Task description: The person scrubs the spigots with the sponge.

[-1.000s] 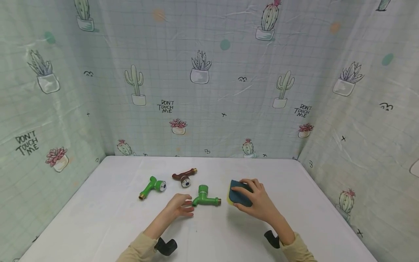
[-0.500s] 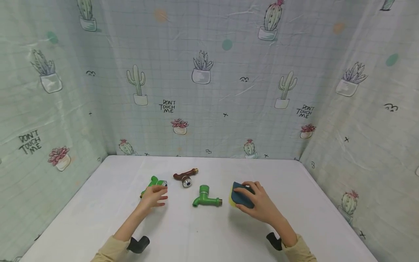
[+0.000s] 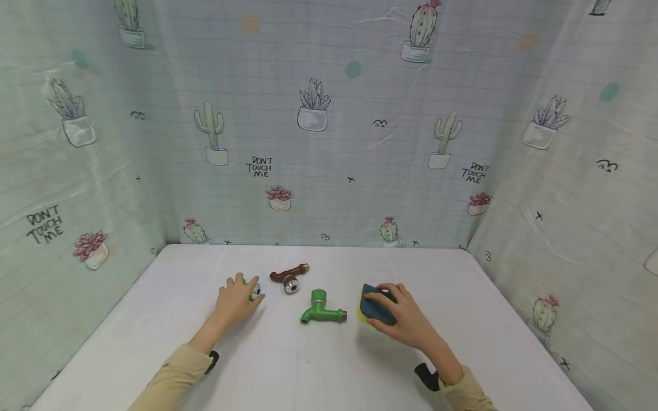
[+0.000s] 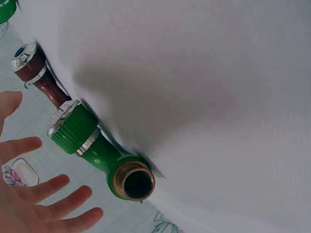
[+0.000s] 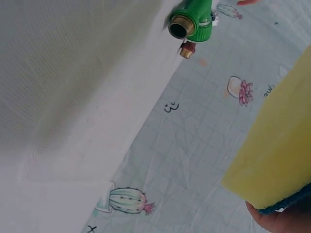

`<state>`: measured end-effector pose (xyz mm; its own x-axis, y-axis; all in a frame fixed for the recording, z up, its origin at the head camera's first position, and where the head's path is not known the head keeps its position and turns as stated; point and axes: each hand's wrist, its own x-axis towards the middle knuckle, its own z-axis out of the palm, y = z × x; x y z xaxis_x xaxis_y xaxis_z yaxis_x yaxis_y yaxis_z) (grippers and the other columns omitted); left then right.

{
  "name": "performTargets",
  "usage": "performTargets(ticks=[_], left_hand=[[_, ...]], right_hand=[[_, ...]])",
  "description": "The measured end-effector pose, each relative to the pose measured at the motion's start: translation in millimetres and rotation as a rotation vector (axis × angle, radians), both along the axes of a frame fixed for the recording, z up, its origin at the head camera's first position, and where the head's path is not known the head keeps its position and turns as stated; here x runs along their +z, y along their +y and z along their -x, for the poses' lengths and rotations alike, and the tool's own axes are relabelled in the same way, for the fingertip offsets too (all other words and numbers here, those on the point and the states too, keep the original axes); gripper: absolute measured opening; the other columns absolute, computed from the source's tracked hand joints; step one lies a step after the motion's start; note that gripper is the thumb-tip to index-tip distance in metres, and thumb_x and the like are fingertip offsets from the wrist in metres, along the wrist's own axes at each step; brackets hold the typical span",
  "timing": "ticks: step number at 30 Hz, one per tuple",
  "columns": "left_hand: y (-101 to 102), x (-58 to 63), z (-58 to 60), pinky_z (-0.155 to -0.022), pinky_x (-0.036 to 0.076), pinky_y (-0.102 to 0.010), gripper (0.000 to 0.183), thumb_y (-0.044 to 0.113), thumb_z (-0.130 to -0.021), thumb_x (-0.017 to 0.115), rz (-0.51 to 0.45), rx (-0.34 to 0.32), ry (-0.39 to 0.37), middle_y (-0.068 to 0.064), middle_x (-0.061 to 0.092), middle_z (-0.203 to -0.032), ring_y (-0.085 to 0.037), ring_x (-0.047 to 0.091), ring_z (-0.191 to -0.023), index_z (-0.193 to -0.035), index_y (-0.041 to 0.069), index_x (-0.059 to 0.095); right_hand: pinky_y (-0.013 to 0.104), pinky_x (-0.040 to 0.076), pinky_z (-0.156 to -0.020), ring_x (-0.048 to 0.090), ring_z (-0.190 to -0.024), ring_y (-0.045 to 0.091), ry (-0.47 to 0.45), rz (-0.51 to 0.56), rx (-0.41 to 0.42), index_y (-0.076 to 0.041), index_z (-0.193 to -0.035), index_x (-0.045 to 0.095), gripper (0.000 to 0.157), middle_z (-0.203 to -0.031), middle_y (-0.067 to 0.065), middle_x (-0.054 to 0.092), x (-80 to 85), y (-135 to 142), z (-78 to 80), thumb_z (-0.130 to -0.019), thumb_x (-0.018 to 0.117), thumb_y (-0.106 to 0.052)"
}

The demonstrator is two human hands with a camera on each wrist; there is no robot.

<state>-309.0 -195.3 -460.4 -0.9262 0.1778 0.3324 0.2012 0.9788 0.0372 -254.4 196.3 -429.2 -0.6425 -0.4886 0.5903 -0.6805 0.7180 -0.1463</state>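
My left grip (image 3: 237, 301) is spread by a green tap (image 4: 101, 151), probably rigid; I'd take its ribbed knob (image 4: 75, 128). My right grip (image 3: 407, 318) pinches a soft-looking sponge (image 3: 377, 310).

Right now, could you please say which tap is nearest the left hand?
The leftmost green tap, partly hidden behind the left hand; the brown tap and the other green tap lie farther right.

Left of centre in the head view, I lose most of one green tap (image 3: 256, 291) behind the left hand (image 3: 236, 299) — the right wrist view crops the sponge (image 5: 279, 138) at right.
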Motion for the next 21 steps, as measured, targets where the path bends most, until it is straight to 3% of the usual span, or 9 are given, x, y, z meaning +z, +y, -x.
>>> performTargets(ticks=[9,16,21], left_hand=[[-4.5,-9.3,4.0,-0.055,0.049,-0.055,0.038,0.038,-0.078,0.065,0.145,0.0,0.113,-0.023,0.052,-0.091,-0.042,0.055,-0.067,-0.104,0.011,0.059],[-3.2,-9.7,4.7,-0.053,0.049,-0.058,0.037,0.032,-0.076,0.069,0.106,-0.017,0.134,-0.023,0.054,-0.087,-0.041,0.056,-0.064,-0.105,0.012,0.06],[-1.6,-10.2,7.4,-0.056,0.046,-0.065,0.036,0.023,-0.077,0.069,0.035,0.0,0.054,-0.027,0.051,-0.091,-0.045,0.056,-0.06,-0.109,0.011,0.058]], right_hand=[[0.034,0.047,-0.069,0.041,-0.097,0.015,0.004,-0.004,-0.01,-0.035,-0.116,0.053,0.046,-0.117,0.006,0.05,2.0,-1.1,-1.9,-0.074,0.07,-0.04],[0.034,0.048,-0.069,0.042,-0.098,0.015,0.003,0.017,-0.001,-0.035,-0.116,0.053,0.047,-0.117,0.005,0.05,0.2,-2.6,-0.9,-0.073,0.07,-0.04],[0.035,0.048,-0.07,0.042,-0.098,0.015,0.009,0.021,0.011,-0.035,-0.117,0.052,0.047,-0.118,0.005,0.05,-0.4,-4.5,-0.1,-0.073,0.069,-0.041]])
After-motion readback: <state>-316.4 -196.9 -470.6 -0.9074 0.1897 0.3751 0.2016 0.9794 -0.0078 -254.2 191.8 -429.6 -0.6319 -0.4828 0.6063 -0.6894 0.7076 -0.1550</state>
